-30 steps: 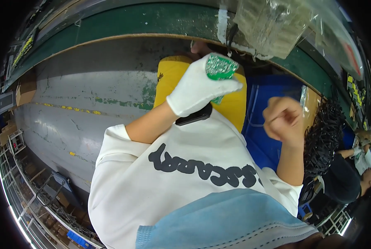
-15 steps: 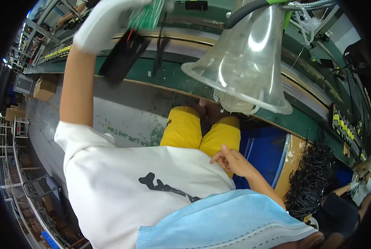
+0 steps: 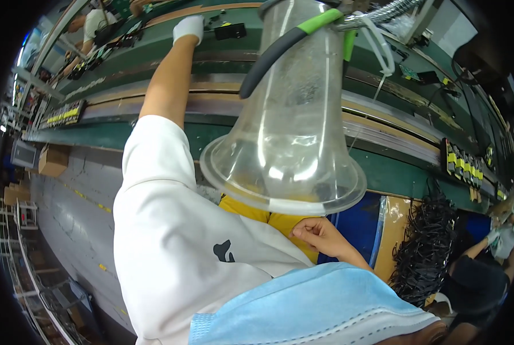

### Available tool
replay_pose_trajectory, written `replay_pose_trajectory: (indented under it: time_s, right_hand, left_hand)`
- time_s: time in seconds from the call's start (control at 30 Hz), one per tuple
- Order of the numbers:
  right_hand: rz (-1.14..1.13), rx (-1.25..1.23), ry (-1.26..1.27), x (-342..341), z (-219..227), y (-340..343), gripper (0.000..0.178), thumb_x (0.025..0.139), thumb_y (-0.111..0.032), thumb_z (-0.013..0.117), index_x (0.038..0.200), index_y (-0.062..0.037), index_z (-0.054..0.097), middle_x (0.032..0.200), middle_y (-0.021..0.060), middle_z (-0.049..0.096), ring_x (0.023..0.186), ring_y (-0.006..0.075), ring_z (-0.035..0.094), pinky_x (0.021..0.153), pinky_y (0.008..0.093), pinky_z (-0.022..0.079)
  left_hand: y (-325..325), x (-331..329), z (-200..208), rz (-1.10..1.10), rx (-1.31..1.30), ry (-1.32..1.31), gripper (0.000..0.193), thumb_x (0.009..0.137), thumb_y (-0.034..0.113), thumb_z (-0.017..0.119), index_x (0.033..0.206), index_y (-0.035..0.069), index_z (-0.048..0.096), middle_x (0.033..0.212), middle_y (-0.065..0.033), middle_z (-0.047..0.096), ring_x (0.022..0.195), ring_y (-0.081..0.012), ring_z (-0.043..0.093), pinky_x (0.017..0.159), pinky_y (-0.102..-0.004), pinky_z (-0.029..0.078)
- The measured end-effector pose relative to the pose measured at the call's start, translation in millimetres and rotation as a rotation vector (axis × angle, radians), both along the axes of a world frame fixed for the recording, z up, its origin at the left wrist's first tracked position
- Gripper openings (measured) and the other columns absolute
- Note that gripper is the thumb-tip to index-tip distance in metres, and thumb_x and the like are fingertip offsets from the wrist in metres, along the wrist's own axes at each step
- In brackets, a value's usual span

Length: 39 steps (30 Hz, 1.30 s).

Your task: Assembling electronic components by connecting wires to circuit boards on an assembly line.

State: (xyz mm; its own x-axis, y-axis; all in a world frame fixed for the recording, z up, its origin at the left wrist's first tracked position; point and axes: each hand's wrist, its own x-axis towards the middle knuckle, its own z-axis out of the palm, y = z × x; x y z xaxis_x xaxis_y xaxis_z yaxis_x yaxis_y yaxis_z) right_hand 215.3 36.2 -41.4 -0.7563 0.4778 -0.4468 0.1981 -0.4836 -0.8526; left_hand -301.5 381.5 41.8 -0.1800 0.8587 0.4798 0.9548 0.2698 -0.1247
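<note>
My left hand [image 3: 189, 29], in a white glove, reaches far across the green workbench. Its fingers are turned away and hidden, so whether it holds anything does not show. Just right of it lies a black rectangular device [image 3: 230, 31], with small dark parts beside it. My bare right hand [image 3: 320, 236] rests near my lap, fingers loosely curled and thumb over them, with nothing visible in it. A clear plastic funnel-shaped hood [image 3: 303, 115] hangs between my arms, its wide mouth downward, covering part of my lap.
A grey-and-green clamp [image 3: 291, 49] and a metal flexible hose [image 3: 383, 12] meet the hood. Strips of black-and-yellow parts [image 3: 464, 165] sit on the bench at right. Black cables [image 3: 426, 247] hang below. Blue bins [image 3: 354, 227] stand under the bench; co-workers sit far left and right.
My left hand has moved forward onto the far bench; the green board and black piece seen at it before no longer show there. The hood appears lower and further left. My right fingers curled in.
</note>
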Motion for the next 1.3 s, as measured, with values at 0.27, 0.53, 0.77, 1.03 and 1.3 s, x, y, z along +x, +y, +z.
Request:
replay_pose_trajectory:
  time_s: [0.27,0.53,0.77,1.03,1.3]
  right_hand:
    - [-0.006,0.085,0.072,-3,-2,8,0.020,0.095,-0.022,0.061,0.097,-0.0025,0.068,0.066,-0.0062,0.056,0.055,0.0006,0.045,0.048,0.0188,0.033]
    - [-0.108,0.311,-0.064,18,44,5,0.020,0.091,-0.020,0.065,0.094,-0.0005,0.069,0.069,-0.0030,0.057,0.064,0.0036,0.050,0.060,0.0215,0.044]
    - [-0.580,0.727,-0.215,58,83,24,0.016,0.089,-0.015,0.066,0.089,0.0006,0.069,0.073,-0.0013,0.063,0.065,0.0037,0.051,0.058,0.0216,0.043]
    - [-0.912,1.307,-0.967,143,134,87,0.025,0.087,-0.023,0.065,0.095,0.0005,0.069,0.077,0.0124,0.067,0.069,0.0195,0.063,0.064,0.0302,0.049]
    - [-1.285,1.008,-1.467,380,123,186,0.033,0.081,-0.023,0.056,0.096,0.0041,0.069,0.085,0.0243,0.068,0.077,0.0406,0.067,0.080,0.0427,0.051]
  left_hand:
    - [28,-111,-56,-0.211,-0.190,-0.496,0.037,0.090,0.012,0.052,0.126,0.005,0.057,0.121,-0.0181,0.060,0.112,-0.0316,0.056,0.094,-0.0385,0.046]
    - [-139,48,15,-0.525,-0.189,-0.721,0.039,0.093,0.013,0.058,0.130,0.001,0.052,0.115,-0.0122,0.063,0.102,-0.0187,0.058,0.091,-0.0288,0.043]
    - [-249,42,-21,-0.479,-0.054,-0.450,0.037,0.096,0.016,0.050,0.130,0.001,0.051,0.126,-0.0171,0.059,0.116,-0.0301,0.057,0.098,-0.0349,0.042]
    - [-277,52,-36,-0.430,0.193,-0.269,0.029,0.098,0.015,0.048,0.119,0.000,0.061,0.123,-0.0186,0.061,0.113,-0.0336,0.058,0.098,-0.0385,0.043]
    - [-272,59,-34,-0.432,0.212,-0.242,0.029,0.098,0.016,0.047,0.117,-0.001,0.062,0.122,-0.0185,0.061,0.112,-0.0341,0.058,0.097,-0.0394,0.043]
